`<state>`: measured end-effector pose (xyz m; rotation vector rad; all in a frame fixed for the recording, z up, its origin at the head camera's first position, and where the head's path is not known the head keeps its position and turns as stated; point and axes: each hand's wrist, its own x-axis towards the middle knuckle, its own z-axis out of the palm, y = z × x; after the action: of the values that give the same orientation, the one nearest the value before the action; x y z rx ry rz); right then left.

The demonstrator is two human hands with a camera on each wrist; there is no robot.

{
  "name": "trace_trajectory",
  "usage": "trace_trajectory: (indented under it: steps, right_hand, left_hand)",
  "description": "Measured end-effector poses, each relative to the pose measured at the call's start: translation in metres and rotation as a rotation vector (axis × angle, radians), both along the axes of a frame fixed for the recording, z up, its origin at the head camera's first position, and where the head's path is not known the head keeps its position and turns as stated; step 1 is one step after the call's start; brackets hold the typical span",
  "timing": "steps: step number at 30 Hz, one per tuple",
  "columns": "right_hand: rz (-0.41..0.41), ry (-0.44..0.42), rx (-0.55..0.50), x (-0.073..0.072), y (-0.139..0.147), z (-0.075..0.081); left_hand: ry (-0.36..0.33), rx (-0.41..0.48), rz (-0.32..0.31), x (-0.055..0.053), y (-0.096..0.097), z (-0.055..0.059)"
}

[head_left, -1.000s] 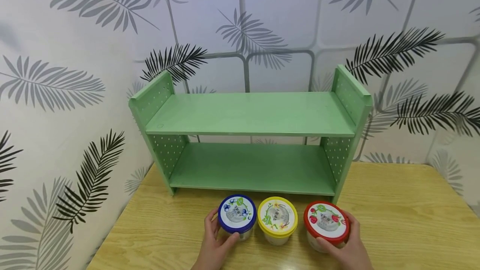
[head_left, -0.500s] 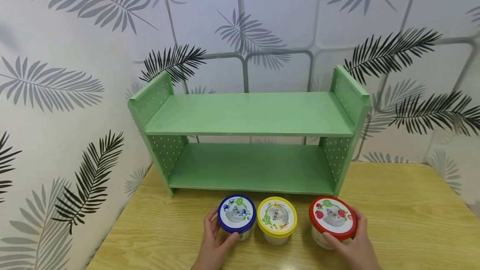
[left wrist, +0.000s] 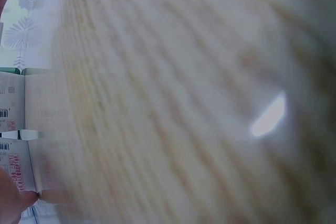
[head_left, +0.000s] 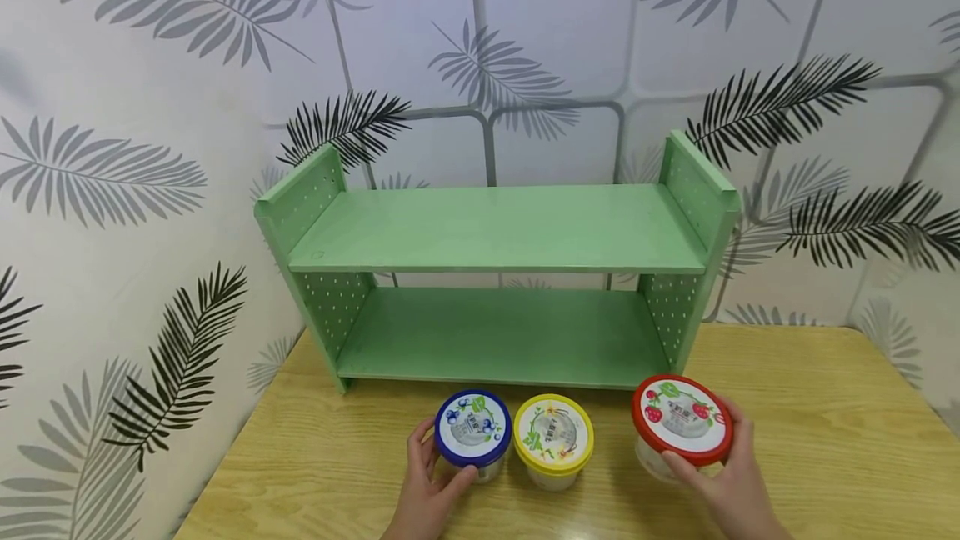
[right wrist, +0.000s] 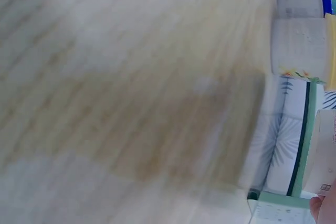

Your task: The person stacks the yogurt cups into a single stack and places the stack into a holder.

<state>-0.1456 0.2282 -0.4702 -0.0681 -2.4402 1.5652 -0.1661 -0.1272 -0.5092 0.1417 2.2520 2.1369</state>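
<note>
Three round lidded tubs are in a row in the head view. My left hand [head_left: 431, 486] grips the blue-lidded tub [head_left: 474, 429] from its left side, thumb at the front, and that tub stands on the table. The yellow-lidded tub [head_left: 554, 435] stands just right of it, touched by neither hand. With my right hand [head_left: 731, 482] I hold the red-lidded tub [head_left: 682, 419], which appears raised off the table and slightly tilted. Its white wall [right wrist: 319, 156] shows at the right edge of the right wrist view, with a fingertip against it.
A green two-tier shelf [head_left: 495, 227] stands on the wooden table [head_left: 810, 407] behind the tubs. Its lower board [head_left: 502, 336] lies close behind the blue and yellow lids. Patterned wall [head_left: 555, 40] rises behind the table and along its left.
My right hand has moved right and up with the red-lidded tub, widening the gap to the yellow-lidded one. My left hand and the other two tubs have stayed put.
</note>
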Motion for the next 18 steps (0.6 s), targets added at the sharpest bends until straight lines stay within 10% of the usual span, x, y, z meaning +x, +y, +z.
trace_trajectory:
  steps: [7,18]
  right_hand:
    - [0.004,0.153,-0.001,-0.004,0.004,0.005]
    - [0.045,0.129,-0.006,-0.015,-0.004,0.03]
  left_hand:
    - [-0.005,0.01,0.005,0.0,0.0,0.0]
    - [-0.004,0.017,-0.001,0.001,0.0,0.001]
